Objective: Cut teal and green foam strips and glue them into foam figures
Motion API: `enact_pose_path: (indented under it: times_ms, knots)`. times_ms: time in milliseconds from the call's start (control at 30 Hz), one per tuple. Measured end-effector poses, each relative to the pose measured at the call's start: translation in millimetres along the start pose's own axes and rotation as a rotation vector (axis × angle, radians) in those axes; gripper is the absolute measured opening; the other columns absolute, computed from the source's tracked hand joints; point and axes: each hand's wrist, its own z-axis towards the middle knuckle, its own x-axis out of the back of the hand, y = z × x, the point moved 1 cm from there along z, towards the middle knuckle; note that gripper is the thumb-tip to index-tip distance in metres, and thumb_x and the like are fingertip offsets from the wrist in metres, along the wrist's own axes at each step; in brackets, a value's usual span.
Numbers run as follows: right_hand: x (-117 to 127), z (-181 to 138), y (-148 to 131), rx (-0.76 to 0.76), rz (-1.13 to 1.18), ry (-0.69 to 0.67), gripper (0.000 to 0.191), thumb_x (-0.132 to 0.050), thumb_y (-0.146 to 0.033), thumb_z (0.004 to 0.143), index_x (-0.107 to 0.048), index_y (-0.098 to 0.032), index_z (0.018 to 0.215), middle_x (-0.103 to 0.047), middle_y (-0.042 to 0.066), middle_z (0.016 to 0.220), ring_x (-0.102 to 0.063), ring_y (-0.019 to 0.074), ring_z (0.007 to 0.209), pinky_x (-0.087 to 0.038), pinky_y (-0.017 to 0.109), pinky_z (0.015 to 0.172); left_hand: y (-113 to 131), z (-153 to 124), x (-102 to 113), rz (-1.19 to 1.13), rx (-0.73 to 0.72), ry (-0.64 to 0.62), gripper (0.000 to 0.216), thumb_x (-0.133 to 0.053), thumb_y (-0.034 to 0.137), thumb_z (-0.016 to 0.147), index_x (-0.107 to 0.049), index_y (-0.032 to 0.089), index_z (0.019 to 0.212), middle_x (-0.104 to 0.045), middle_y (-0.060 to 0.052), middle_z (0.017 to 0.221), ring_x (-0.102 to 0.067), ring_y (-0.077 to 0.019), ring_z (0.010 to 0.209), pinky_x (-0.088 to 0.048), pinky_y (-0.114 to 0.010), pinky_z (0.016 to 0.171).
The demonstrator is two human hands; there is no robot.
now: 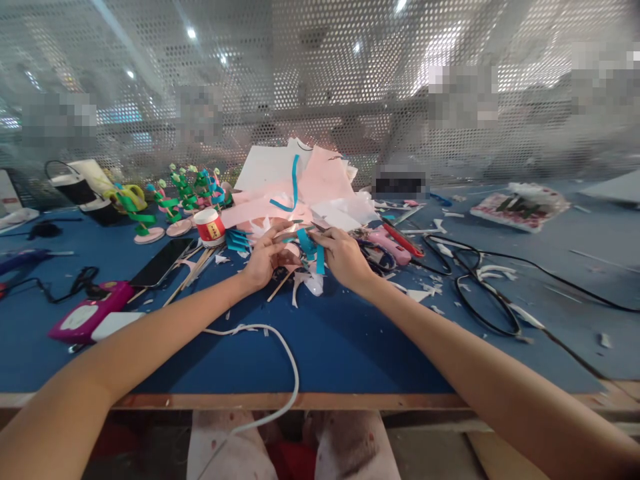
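Both my hands meet over the blue table [325, 347], in front of a pile of pink and white paper sheets [300, 187]. My left hand [265, 257] is closed around a thin wooden stick [286, 230] and part of a blue paper strip. My right hand [343, 257] pinches the same blue paper strip [309, 245], which hangs down between the two hands. White paper scraps [313, 283] lie just under them.
Small green and blue paper figures on pink bases [170, 200] stand at the back left beside a red-and-white glue jar [210, 228] and a phone [161, 262]. A pink device [90, 317] lies left. Black cables [480, 287] loop at the right; a white cable [285, 360] crosses the front edge. A perforated metal screen [320, 87] rises behind.
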Motion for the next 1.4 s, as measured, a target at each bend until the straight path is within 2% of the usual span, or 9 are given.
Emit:
enact_pose_path:
  times_ms: [167, 333, 533, 667, 800, 900, 1067, 1267, 1400]
  knots:
    - [1, 2, 0, 0.028, 0.030, -0.079, 0.035, -0.041, -0.007, 0.080, -0.070, -0.015, 0.097, -0.058, 0.010, 0.084, -0.055, 0.0203, 0.080, -0.046, 0.032, 0.076, -1, -4, 0, 0.366, -0.168, -0.077, 0.046, -0.055, 0.020, 0.075, -0.047, 0.023, 0.120, -0.058, -0.009, 0.119, -0.064, -0.0090, 0.056, -0.055, -0.025, 0.056]
    - [3, 3, -2, 0.097, 0.060, -0.091, 0.035, -0.039, -0.004, 0.077, -0.070, -0.014, 0.090, -0.059, 0.010, 0.084, -0.055, 0.0199, 0.081, -0.045, 0.032, 0.075, 0, -4, 1, 0.740, -0.404, -0.038, 0.045, -0.061, 0.013, 0.072, -0.055, 0.020, 0.116, -0.065, -0.008, 0.105, -0.064, -0.0079, 0.059, -0.053, -0.017, 0.053]
    - [7, 3, -7, 0.160, 0.146, -0.139, 0.032, -0.041, -0.008, 0.077, -0.070, -0.013, 0.090, -0.060, 0.011, 0.081, -0.055, 0.0192, 0.077, -0.044, 0.029, 0.070, -1, -3, 7, 0.849, -0.607, 0.040, 0.025, -0.063, 0.021, 0.077, -0.065, 0.019, 0.102, -0.072, -0.002, 0.083, -0.069, -0.0138, 0.075, -0.057, -0.022, 0.066]
    - [10, 5, -7, 0.094, 0.316, -0.166, 0.029, -0.041, -0.014, 0.081, -0.070, -0.011, 0.085, -0.063, 0.011, 0.081, -0.057, 0.0187, 0.075, -0.042, 0.027, 0.067, 0, -3, 10, 0.856, -0.714, 0.098, 0.021, -0.063, 0.025, 0.078, -0.066, 0.018, 0.098, -0.073, -0.002, 0.081, -0.070, -0.0144, 0.073, -0.058, -0.023, 0.068]
    - [13, 7, -6, -0.061, 0.459, -0.213, 0.029, -0.042, -0.023, 0.083, -0.069, -0.012, 0.084, -0.060, 0.003, 0.063, -0.054, 0.0143, 0.060, -0.040, 0.024, 0.059, 2, -4, 10, 0.886, -0.696, 0.148, 0.032, -0.063, 0.027, 0.079, -0.060, 0.018, 0.109, -0.073, -0.004, 0.082, -0.070, -0.0158, 0.077, -0.057, -0.023, 0.065]
    - [13, 8, -6, -0.097, 0.473, -0.260, 0.026, -0.043, -0.015, 0.078, -0.068, -0.012, 0.078, -0.058, 0.002, 0.058, -0.052, 0.0129, 0.056, -0.038, 0.023, 0.057, 2, -5, 9, 0.890, -0.655, 0.105, 0.043, -0.064, 0.031, 0.078, -0.055, 0.019, 0.118, -0.073, -0.005, 0.086, -0.069, -0.0165, 0.081, -0.056, -0.023, 0.063]
    - [10, 7, -7, 0.036, 0.291, -0.153, 0.024, -0.040, -0.006, 0.069, -0.062, -0.014, 0.063, -0.058, 0.004, 0.064, -0.052, 0.0137, 0.061, -0.040, 0.024, 0.061, 2, -4, 7, 0.816, -0.536, 0.014, 0.059, -0.068, 0.037, 0.073, -0.047, 0.021, 0.126, -0.070, -0.007, 0.099, -0.069, -0.0142, 0.073, -0.056, -0.022, 0.060]
    - [7, 4, -8, 0.177, 0.085, -0.162, 0.029, -0.038, -0.006, 0.076, -0.066, -0.015, 0.079, -0.060, 0.009, 0.074, -0.054, 0.0179, 0.072, -0.042, 0.027, 0.065, 3, -5, 6, 0.745, -0.463, 0.151, 0.058, -0.073, 0.039, 0.066, -0.055, 0.018, 0.117, -0.072, -0.006, 0.083, -0.068, -0.0141, 0.064, -0.055, -0.022, 0.057]
    - [13, 4, -11, 0.225, 0.166, -0.189, 0.027, -0.041, -0.011, 0.079, -0.067, -0.014, 0.082, -0.063, 0.010, 0.076, -0.056, 0.0193, 0.075, -0.043, 0.028, 0.068, 2, -7, 5, 0.763, -0.530, 0.140, 0.049, -0.071, 0.036, 0.069, -0.059, 0.018, 0.113, -0.072, -0.004, 0.078, -0.069, -0.0155, 0.068, -0.056, -0.024, 0.063]
